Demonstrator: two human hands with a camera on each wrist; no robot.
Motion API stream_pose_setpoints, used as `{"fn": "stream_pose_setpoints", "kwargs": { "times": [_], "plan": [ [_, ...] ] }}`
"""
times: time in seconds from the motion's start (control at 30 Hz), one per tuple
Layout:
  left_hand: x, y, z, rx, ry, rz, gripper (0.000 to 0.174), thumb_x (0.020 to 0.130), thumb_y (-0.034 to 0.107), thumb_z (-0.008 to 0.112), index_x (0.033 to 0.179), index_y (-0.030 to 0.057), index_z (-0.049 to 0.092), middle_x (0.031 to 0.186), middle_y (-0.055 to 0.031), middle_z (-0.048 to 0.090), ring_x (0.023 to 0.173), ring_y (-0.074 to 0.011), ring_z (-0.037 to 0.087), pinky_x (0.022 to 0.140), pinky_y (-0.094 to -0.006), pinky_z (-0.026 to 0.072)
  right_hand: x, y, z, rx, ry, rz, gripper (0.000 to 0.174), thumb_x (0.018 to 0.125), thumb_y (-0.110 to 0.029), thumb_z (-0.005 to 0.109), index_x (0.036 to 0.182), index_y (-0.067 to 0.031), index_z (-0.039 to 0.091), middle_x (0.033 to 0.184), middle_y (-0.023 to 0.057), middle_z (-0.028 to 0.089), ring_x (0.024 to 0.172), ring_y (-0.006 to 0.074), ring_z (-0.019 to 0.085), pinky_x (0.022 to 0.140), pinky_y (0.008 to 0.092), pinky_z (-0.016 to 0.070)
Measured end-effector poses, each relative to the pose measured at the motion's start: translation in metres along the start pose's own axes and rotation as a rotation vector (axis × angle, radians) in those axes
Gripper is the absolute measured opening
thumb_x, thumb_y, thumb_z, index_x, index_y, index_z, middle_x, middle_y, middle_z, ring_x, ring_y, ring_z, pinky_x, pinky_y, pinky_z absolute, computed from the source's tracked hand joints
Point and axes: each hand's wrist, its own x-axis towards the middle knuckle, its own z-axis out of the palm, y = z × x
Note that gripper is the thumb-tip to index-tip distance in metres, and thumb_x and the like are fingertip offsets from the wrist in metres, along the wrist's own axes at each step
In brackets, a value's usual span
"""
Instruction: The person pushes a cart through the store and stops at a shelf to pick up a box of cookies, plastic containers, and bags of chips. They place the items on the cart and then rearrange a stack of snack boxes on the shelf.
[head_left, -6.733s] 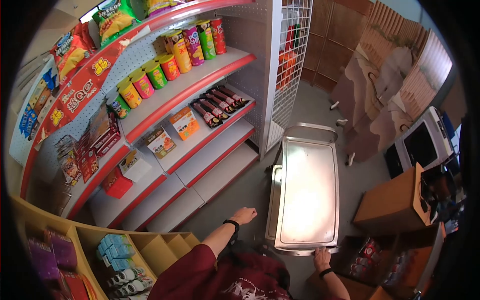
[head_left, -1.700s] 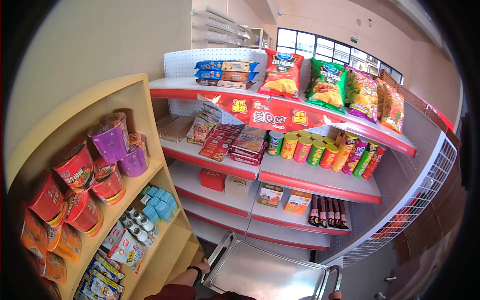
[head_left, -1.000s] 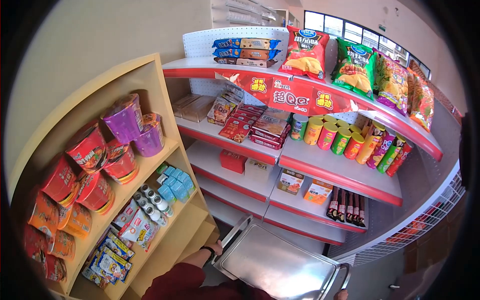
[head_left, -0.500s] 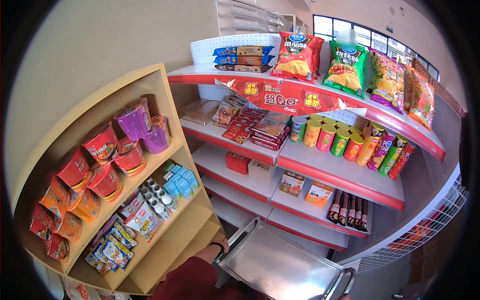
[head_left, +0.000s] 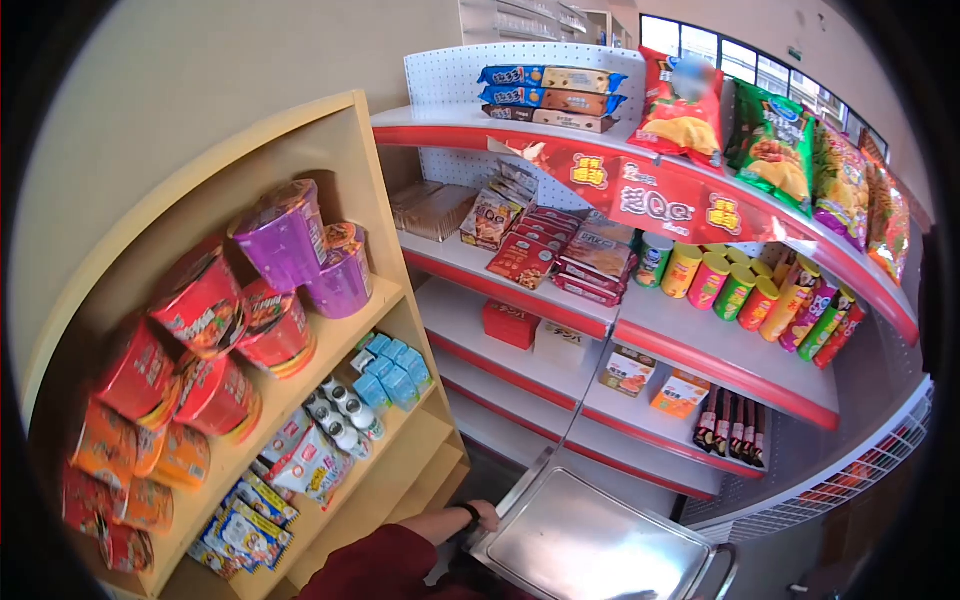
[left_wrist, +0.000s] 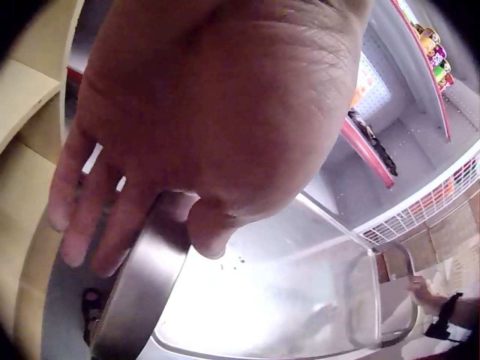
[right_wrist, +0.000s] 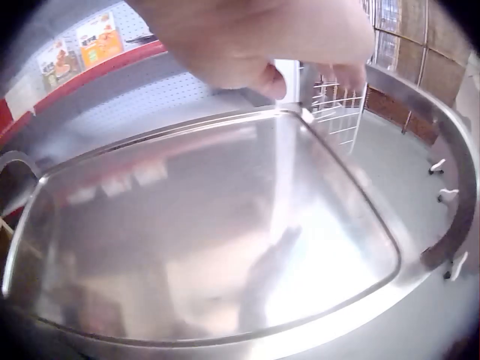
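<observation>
A stainless steel trolley with a flat, rimmed top stands at the bottom of the head view. My left hand is at its left end handle. The left wrist view shows that hand's fingers stretched out straight on one side of the metal bar, with the thumb on the other. At the opposite end, my right hand grips the curved right handle; this hand also appears small in the left wrist view, while in the head view it is hidden.
A wooden shelf with instant noodle cups, bottles and snack bags stands close on the left. Ahead is a red-edged store shelf with chip bags, canisters and boxes. A white wire grid borders the right.
Earlier the trolley pointed away, right hand on its near end and left hand free. Now it lies crosswise with a hand at each end. Lately the view shifted slightly; the left fingers stay at the handle.
</observation>
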Motion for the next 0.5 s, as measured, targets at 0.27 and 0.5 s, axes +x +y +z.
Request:
{"fn": "stream_pose_setpoints", "kwargs": {
  "times": [0.27, 0.5],
  "plan": [
    [-0.003, -0.004, 0.007, -0.120, -0.009, 0.082, 0.033, 0.085, 0.027, 0.057, 0.098, 0.0024, 0.075, 0.097, -0.0179, 0.073, 0.092, -0.0305, 0.071, 0.081, -0.0416, 0.0553, -0.116, -0.222, -0.072, 0.846, -0.469, -0.286, 0.066, 0.092, -0.026, 0.064, 0.143, 0.0079, 0.039, 0.129, 0.0298, 0.060, 0.123, 0.0385, 0.058, 0.103, 0.0400, 0.0473],
    [0.023, -0.001, 0.049, -0.368, -0.001, 0.108, 0.037, 0.086, 0.032, 0.058, 0.092, -0.0005, 0.074, 0.089, -0.0185, 0.072, 0.075, -0.0298, 0.068, 0.065, -0.0438, 0.0518, -0.144, -0.356, -0.217, 1.060, -0.724, -0.573, 0.066, 0.096, -0.047, 0.057, 0.135, 0.0054, 0.052, 0.130, 0.0264, 0.061, 0.124, 0.0380, 0.057, 0.105, 0.0407, 0.0448]
  ]
}}
